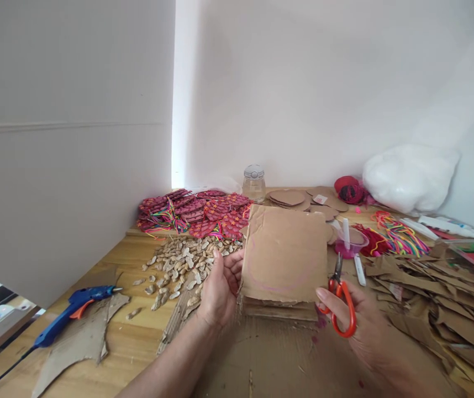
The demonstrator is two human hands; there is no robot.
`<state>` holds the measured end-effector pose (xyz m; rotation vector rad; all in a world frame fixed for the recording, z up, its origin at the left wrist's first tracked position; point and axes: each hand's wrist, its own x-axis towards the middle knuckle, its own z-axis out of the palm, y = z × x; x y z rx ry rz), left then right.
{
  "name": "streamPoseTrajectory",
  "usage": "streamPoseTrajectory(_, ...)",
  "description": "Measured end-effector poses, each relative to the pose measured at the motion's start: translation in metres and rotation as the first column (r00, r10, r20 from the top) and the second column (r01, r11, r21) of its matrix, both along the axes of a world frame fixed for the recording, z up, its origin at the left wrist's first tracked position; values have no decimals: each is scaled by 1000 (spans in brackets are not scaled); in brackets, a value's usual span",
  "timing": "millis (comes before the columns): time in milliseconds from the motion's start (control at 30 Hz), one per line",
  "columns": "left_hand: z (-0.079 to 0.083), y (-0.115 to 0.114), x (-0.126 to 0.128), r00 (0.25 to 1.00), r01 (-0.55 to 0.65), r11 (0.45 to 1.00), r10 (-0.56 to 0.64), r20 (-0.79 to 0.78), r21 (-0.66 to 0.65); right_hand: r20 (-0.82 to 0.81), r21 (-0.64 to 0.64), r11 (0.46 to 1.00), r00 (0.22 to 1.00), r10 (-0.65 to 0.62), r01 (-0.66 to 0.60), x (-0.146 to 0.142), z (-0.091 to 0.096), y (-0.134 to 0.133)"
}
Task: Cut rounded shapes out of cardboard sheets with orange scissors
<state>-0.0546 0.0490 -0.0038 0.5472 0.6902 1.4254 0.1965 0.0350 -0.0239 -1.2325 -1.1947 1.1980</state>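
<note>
In front of me is a square cardboard piece (284, 254) with a faint pink curved line drawn on it. More cardboard pieces (280, 311) show beneath its near edge. My left hand (222, 284) is at the square's left side, thumb up, its curled fingers against and partly behind the edge. Orange-handled scissors (347, 318) are in my right hand (359, 320), blades pointing up and away. That hand's thumb passes through a handle loop and its tip is close to the square's lower right corner.
Peanut shells (187, 260) lie behind my left hand. A blue glue gun (77, 309) rests on cardboard at left. Patterned red pieces (195, 213), a lidded jar (254, 182) and cut cardboard shapes (289, 198) are at the back. Cardboard scraps (436, 309) crowd the right, near a pink cup (351, 243).
</note>
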Motion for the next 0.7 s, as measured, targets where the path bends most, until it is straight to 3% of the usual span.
streamPoseTrajectory(233, -3, -1, 5, 992, -80, 994, 86, -94, 69, -65, -40, 999, 998, 25, -27, -4, 1, -4)
streamPoseTrajectory(400, -1, -1, 5, 998, -47, 999, 48, -46, 25, -181, -51, 999, 984, 0, -9, -8, 3, -2)
streamPoseTrajectory(500, 5, 0, 2, 982, -169, 985, 172, -77, 42, -272, -49, 999, 962, -34, 22, -10, 6, -1)
streamPoseTrajectory(567, 17, -6, -1, 921, -342, 931, 359, -153, 129, -294, -42, 998, 954, -57, 47, -10, 7, 0)
streamPoseTrajectory(633, 32, -24, -3, 789, -488, 819, 562, -248, 302, -287, -39, 998, 956, -67, 58, -10, 5, 0)
streamPoseTrajectory(667, 39, -37, -5, 724, -511, 763, 630, -282, 395, -278, -41, 998, 958, -66, 57, -9, 4, 0)
streamPoseTrajectory(700, 45, -52, -6, 692, -490, 748, 646, -321, 448, -271, -48, 997, 960, -65, 54, -9, 3, -1)
